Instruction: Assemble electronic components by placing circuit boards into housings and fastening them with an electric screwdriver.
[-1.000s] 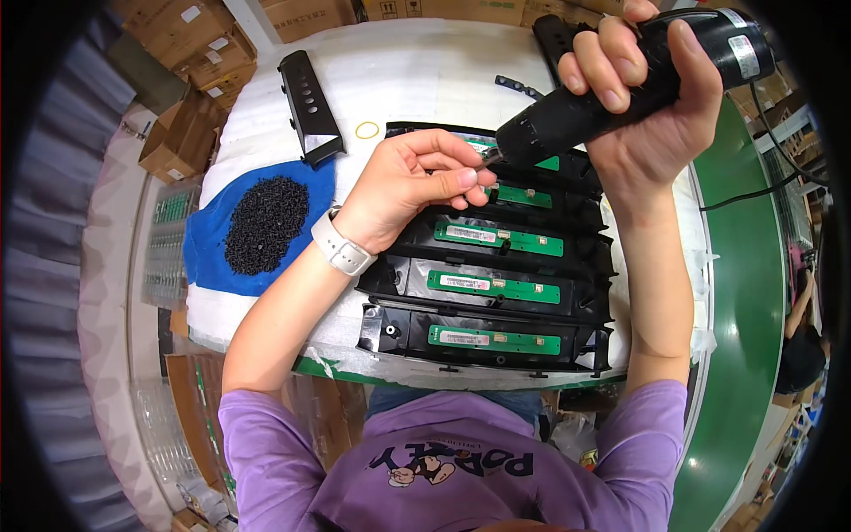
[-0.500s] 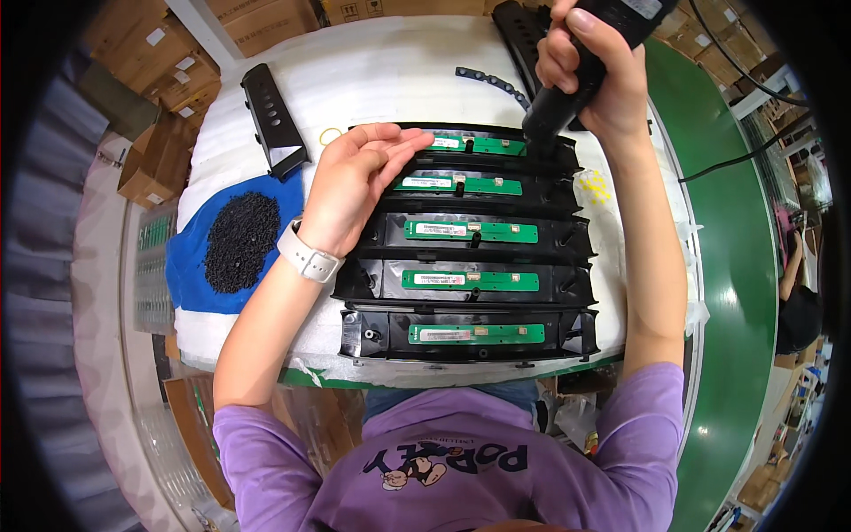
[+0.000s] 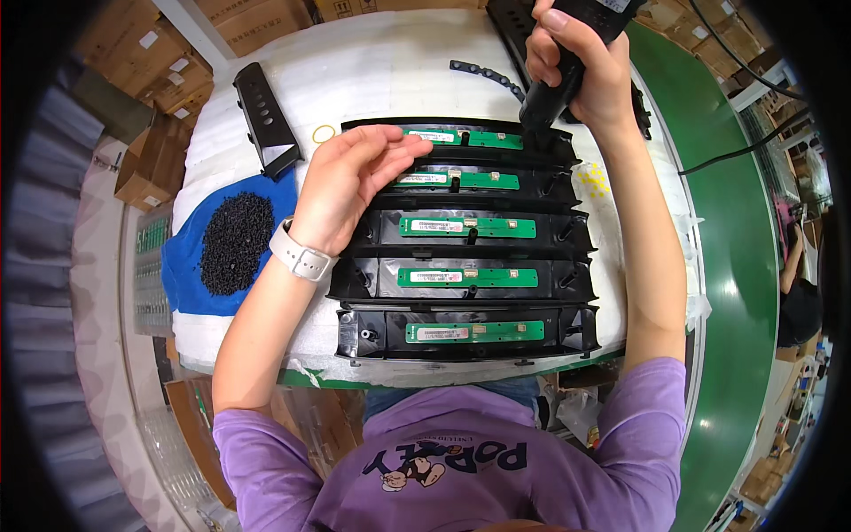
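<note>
Several black plastic panels (image 3: pixel 576 232) lie in a stacked row before me, each with a green circuit board (image 3: pixel 468 278) along its middle. My right hand (image 3: pixel 598 80) is wrapped round a black electric screwdriver (image 3: pixel 557 93), tilted with its lower end at the right side of the farthest panel. The tip is lost against the dark plastic. My left hand (image 3: pixel 350 173) hovers over the left ends of the two farthest panels, palm turned up and fingers stretched out. It covers part of their circuit boards. No object shows in it.
On the left, a heap of small black pieces like screws (image 3: pixel 238 244) sits on a blue cloth (image 3: pixel 191 275). Beyond lie a black panel with holes (image 3: pixel 263 120), a yellow rubber band (image 3: pixel 324 134) and a curved black strip (image 3: pixel 486 76). A cable (image 3: pixel 731 161) hangs at right.
The screwdriver and my right hand have shifted slightly left. My left hand has moved a little left, its fingers still stretched. The whole view has shifted slightly.
</note>
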`<action>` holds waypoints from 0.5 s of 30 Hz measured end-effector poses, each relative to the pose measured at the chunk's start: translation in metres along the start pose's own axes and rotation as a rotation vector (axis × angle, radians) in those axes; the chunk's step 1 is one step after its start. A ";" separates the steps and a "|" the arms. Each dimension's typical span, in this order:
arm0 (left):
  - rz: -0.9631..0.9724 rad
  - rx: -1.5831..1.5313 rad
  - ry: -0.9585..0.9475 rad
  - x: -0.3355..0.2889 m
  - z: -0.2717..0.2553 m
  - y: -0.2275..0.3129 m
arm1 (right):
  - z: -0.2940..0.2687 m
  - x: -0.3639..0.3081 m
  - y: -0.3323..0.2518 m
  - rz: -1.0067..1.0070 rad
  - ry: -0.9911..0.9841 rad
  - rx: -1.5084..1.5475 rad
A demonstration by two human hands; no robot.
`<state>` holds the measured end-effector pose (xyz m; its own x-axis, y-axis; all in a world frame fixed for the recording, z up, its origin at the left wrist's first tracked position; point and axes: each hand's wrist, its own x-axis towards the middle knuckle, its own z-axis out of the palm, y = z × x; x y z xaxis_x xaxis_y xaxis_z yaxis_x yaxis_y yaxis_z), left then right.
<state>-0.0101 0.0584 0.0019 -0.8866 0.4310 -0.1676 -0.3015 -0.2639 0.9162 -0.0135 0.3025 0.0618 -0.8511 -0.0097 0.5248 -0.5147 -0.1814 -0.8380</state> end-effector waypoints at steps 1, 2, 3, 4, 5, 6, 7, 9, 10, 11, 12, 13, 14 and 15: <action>-0.005 -0.028 -0.009 0.001 0.000 0.000 | 0.000 0.000 0.001 0.006 -0.012 0.004; -0.005 -0.029 -0.006 0.001 0.000 -0.001 | 0.000 0.000 0.001 0.008 -0.013 0.005; 0.004 -0.028 -0.006 0.001 -0.001 -0.001 | 0.000 -0.001 0.002 0.000 -0.040 0.012; 0.013 -0.027 -0.006 0.001 -0.001 -0.001 | 0.000 -0.002 0.002 -0.009 -0.067 0.019; 0.012 -0.027 -0.007 0.001 -0.001 0.000 | 0.000 -0.002 0.002 -0.008 -0.066 0.019; 0.010 -0.002 -0.023 0.000 0.000 0.001 | 0.000 -0.002 0.002 0.005 -0.071 0.002; 0.009 0.023 -0.040 0.000 0.000 0.002 | 0.000 -0.003 0.001 0.018 -0.076 -0.015; -0.002 0.055 -0.046 0.000 -0.001 0.002 | 0.001 -0.003 0.000 0.019 -0.066 -0.014; -0.012 0.087 -0.050 0.001 -0.003 0.002 | 0.002 -0.003 -0.001 0.020 -0.056 -0.013; -0.008 0.089 -0.049 0.001 -0.008 0.001 | 0.003 -0.003 -0.002 0.020 -0.050 -0.009; -0.033 0.038 -0.166 0.003 -0.015 0.000 | 0.004 -0.004 -0.002 0.022 -0.065 -0.036; -0.058 -0.014 -0.284 0.003 -0.018 0.000 | 0.007 -0.005 -0.005 0.017 -0.067 -0.034; -0.063 0.079 -0.186 0.000 -0.009 0.002 | 0.012 -0.008 -0.006 0.005 -0.050 -0.129; -0.059 0.083 -0.185 -0.002 -0.009 0.002 | 0.016 -0.010 -0.008 -0.008 -0.032 -0.224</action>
<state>-0.0123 0.0498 0.0009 -0.7869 0.5963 -0.1589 -0.3137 -0.1648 0.9351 0.0006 0.2888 0.0659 -0.8451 -0.0412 0.5330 -0.5344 0.0413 -0.8442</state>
